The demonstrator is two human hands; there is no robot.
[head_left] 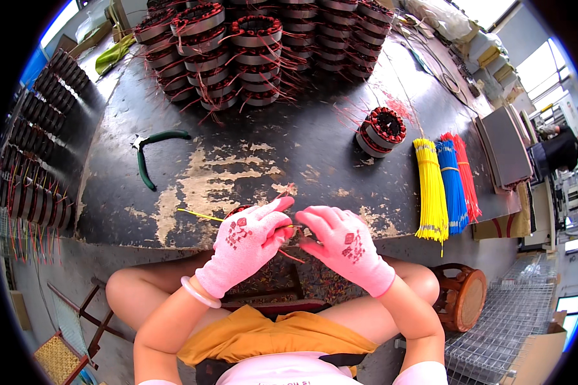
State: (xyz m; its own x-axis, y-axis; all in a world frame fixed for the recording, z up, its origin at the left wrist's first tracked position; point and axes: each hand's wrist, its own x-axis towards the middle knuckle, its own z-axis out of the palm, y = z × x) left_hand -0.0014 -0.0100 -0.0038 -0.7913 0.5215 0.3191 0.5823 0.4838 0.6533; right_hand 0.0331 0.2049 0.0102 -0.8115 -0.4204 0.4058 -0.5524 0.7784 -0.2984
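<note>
Both my hands wear pink gloves with a dark red print and meet at the table's front edge. My left hand (249,232) is closed, pinching a thin yellow wire (199,214) whose free end sticks out to the left. Beneath that hand, a motor stator (237,211) with red windings is mostly covered. My right hand (345,240) is closed too, its fingertips at a short stretch of wire between the hands; what exactly they grip is partly hidden. A loose red lead (291,256) hangs below the fingers.
Green-handled cutters (146,153) lie at left on the worn black table (231,138). One stator (382,131) stands at right, beside yellow (431,189), blue (452,186) and red wire bundles (464,176). Stacked stators (257,58) fill the back; more stators (38,138) line the left. A wooden drum-shaped stool (461,296) is low right.
</note>
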